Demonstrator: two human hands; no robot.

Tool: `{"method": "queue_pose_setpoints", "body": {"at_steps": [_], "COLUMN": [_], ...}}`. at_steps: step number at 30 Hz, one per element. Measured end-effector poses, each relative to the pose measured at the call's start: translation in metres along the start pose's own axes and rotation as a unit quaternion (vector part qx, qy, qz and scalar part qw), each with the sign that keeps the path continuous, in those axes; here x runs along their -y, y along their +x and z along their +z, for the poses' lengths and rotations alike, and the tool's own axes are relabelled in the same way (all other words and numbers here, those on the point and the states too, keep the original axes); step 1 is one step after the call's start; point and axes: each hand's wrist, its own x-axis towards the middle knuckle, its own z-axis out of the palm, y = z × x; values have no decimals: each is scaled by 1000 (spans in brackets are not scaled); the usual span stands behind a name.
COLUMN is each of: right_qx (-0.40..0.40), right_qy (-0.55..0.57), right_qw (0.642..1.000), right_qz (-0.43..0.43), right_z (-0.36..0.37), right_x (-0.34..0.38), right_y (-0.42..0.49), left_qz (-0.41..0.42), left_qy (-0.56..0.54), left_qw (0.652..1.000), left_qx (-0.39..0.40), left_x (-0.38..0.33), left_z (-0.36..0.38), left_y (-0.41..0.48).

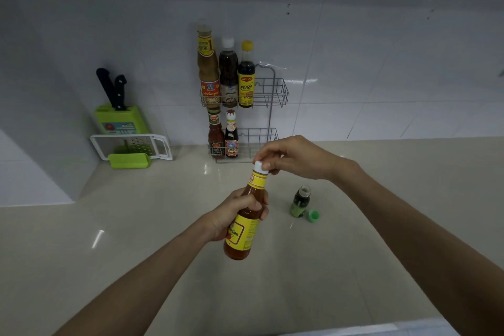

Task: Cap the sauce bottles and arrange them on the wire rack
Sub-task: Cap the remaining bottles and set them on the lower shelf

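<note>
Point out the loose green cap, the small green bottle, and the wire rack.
green cap (pixel 314 215), head view, on its side wall.
green bottle (pixel 299 203), head view, mid body.
wire rack (pixel 275 91), head view, upper basket's wires.

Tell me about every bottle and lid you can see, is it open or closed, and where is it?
Orange sauce bottle: tilted, held by the left hand.
White cap: on that bottle's top, pinched by the right hand.
Small green bottle: open, standing on the counter.
Green cap: off, lying beside it.
Wire rack: three capped bottles on the upper shelf, two on the lower; right side free.
</note>
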Motion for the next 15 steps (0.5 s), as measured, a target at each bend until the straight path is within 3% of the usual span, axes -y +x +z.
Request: {"method": "queue_pose_setpoints", "body": {"at_steps": [2, 5, 7, 9, 10, 11, 13, 15], "right_qx": [1, -55, -86, -49, -23, -6, -21, -44], "right_qy": [-143, -334, -397, -456, -466, -452, -359, -348], "right_qw": [989, 935, 913, 885, 880, 887, 929, 936], "right_qz": [-46, -106, -26, 74, 90, 99, 88, -14], "right_z": [7, 21, 29, 41, 47, 48, 45, 40], "right_x": [5, -5, -13, -16, -16, -16, -14, -8], "right_y": [0, -2, 0, 6, 9, 11, 9, 6], "left_qz": [1, 9, 16, 17, 14, 10, -3, -15], "left_qy": [4, 82, 181, 286, 304, 287, 200, 129], "left_qw": [1000, 996, 974, 917, 904, 916, 967, 991], "left_qx": [-1, -26, -138, -278, -299, -279, -157, -31], "left_x": [-3, -7, -3, 8, 12, 12, 5, -7], "left_z": [-4, -3, 5, 7, 5, 2, -6, -11], "left_y": [-1, -3, 0, 5, 5, 3, -3, -12]}}
